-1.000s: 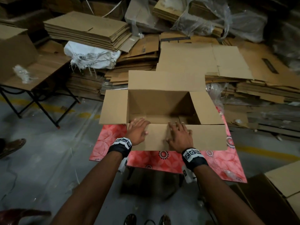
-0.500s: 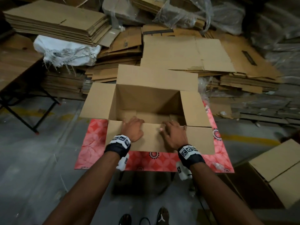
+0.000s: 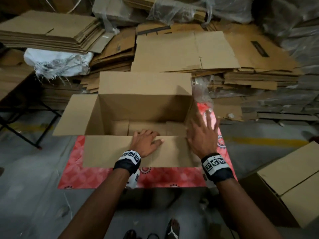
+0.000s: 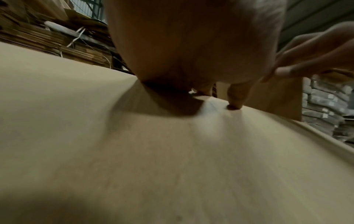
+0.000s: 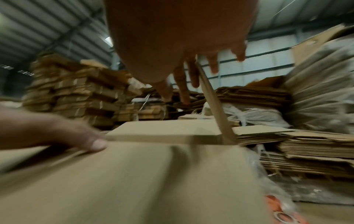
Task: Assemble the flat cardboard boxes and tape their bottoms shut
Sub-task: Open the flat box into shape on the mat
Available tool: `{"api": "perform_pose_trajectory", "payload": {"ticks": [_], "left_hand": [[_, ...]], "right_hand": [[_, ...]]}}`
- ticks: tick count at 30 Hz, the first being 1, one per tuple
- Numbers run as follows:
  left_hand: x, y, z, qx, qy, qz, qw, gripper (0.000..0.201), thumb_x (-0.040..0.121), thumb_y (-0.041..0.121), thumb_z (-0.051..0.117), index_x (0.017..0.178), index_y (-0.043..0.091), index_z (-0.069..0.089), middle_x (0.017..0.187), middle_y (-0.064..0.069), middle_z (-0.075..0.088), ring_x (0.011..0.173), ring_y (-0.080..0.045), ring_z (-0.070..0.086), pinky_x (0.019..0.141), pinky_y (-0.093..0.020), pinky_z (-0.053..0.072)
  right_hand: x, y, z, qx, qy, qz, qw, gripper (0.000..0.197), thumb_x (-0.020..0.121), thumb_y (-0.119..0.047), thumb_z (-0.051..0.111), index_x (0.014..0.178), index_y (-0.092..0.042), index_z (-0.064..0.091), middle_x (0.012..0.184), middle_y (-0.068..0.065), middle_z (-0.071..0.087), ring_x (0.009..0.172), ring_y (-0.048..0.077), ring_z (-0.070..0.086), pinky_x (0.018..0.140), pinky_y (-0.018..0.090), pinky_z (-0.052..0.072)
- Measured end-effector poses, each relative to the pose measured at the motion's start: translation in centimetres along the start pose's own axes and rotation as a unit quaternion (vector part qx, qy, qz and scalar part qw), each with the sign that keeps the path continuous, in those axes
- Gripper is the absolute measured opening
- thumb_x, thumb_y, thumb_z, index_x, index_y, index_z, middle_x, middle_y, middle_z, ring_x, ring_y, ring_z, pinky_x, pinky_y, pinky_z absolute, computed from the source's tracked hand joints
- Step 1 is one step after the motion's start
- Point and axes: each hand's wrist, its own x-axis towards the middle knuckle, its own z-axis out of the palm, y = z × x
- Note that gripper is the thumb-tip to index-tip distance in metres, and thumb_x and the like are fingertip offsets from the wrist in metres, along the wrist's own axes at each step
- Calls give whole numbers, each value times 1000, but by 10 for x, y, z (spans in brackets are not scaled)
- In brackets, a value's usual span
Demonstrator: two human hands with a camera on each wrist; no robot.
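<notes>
An open cardboard box (image 3: 145, 107) of plain brown corrugated board is standing on a red patterned cloth (image 3: 160, 176) covering the bench, its four top flaps splayed outward and its inner bottom flaps lying folded flat inside. The left hand (image 3: 145, 144) is resting on the near flap (image 3: 107, 150), its fingers curling over the fold line at the box's rim and pressing down; the left wrist view is showing a fingertip (image 4: 234, 104) bearing on the smooth board, so this grip is hooking the flap's edge rather than pinching it. The right hand (image 3: 201, 135) is lying open and spread, fingers straight, against the right side flap (image 3: 190, 116), which is standing nearly upright; it is grasping nothing. The right wrist view is showing that flap edge-on as a thin strip (image 5: 214, 103) between the fingers, a detail hidden from the head camera.

Behind the box, stacks of flattened cardboard (image 3: 181, 50) are filling the room, some wrapped in clear plastic film (image 3: 198, 9), with a frayed white woven sack (image 3: 57, 62) lying among them. The floor (image 3: 34, 178) is grey concrete with a yellow painted line (image 3: 259, 140). Another assembled box (image 3: 293, 183) is sitting at the lower right. Only the wrist views are revealing a corrugated metal roof (image 5: 47, 27) overhead.
</notes>
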Motion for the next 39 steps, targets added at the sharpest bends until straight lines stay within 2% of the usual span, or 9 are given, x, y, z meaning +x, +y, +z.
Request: {"api": "perform_pose_trajectory", "payload": {"ticks": [4, 9, 12, 16, 19, 22, 28, 35, 39], "left_hand": [[-1, 2, 1, -12, 7, -15, 1000, 72, 87, 79, 18, 132, 38, 57, 136, 11, 59, 128, -17, 48, 103, -45, 32], [-2, 8, 2, -18, 17, -41, 999, 67, 88, 76, 25, 130, 37, 59, 135, 12, 59, 128, -17, 47, 103, -44, 32], [-4, 10, 2, -17, 16, -49, 999, 67, 87, 77, 25, 129, 38, 60, 135, 12, 59, 128, -17, 46, 101, -44, 32], [-4, 11, 2, -15, 15, -54, 998, 65, 87, 76, 26, 128, 39, 60, 135, 14, 58, 128, -16, 45, 96, -42, 31], [-3, 11, 2, -17, 12, -65, 998, 63, 87, 77, 28, 127, 41, 60, 136, 16, 57, 129, -16, 44, 95, -42, 30], [-3, 13, -2, -32, 1, -71, 997, 72, 82, 79, 23, 128, 40, 61, 137, 15, 56, 131, -16, 43, 100, -43, 29], [-13, 10, -3, -41, 5, -34, 999, 75, 82, 79, 20, 135, 39, 56, 141, 13, 53, 134, -16, 42, 106, -43, 26], [-87, -25, 20, -77, 82, -10, 994, 68, 100, 61, 42, 161, 41, 18, 170, 13, 9, 158, -16, -1, 123, -54, -7], [-148, -56, 30, -40, 96, -35, 994, 88, 84, 67, 61, 159, 43, 22, 170, 12, 8, 157, -24, 2, 122, -63, 1]], "right_hand": [[-18, 37, 1, 30, -16, 145, 989, 57, 92, -49, 59, 142, -21, 55, 166, 4, 26, 155, 43, -3, 117, 71, -4], [-50, 53, 31, 111, -152, 241, 952, 77, 93, -76, 41, 157, -35, 30, 169, -7, 20, 152, 49, -6, 111, 82, 0], [-61, 55, 51, 228, -169, 267, 921, 77, 92, -78, 44, 158, -42, 26, 166, -12, 28, 152, 47, 9, 114, 77, 2], [-65, 52, 74, 384, -138, 288, 866, 78, 85, -86, 42, 150, -43, 40, 148, -1, 56, 136, 36, 48, 111, 63, 37], [-62, 49, 72, 428, -135, 297, 843, 79, 84, -80, 45, 151, -37, 45, 146, 2, 58, 131, 29, 55, 107, 50, 45], [-65, 50, 70, 403, -115, 279, 864, 82, 89, -72, 48, 155, -24, 39, 156, 7, 46, 141, 31, 44, 115, 51, 37], [-74, 15, 45, 164, -40, 210, 963, 60, 97, -41, 62, 150, -19, 42, 158, 13, 35, 147, 48, 24, 110, 72, 28], [-123, -39, 39, 116, -109, 50, 986, 63, 95, -45, 62, 151, -24, 42, 161, 9, 33, 154, 39, 17, 118, 64, 24], [-147, -67, 39, 89, -126, -3, 988, 69, 90, -41, 68, 151, -25, 40, 160, 8, 35, 154, 37, 20, 117, 67, 24]]}}
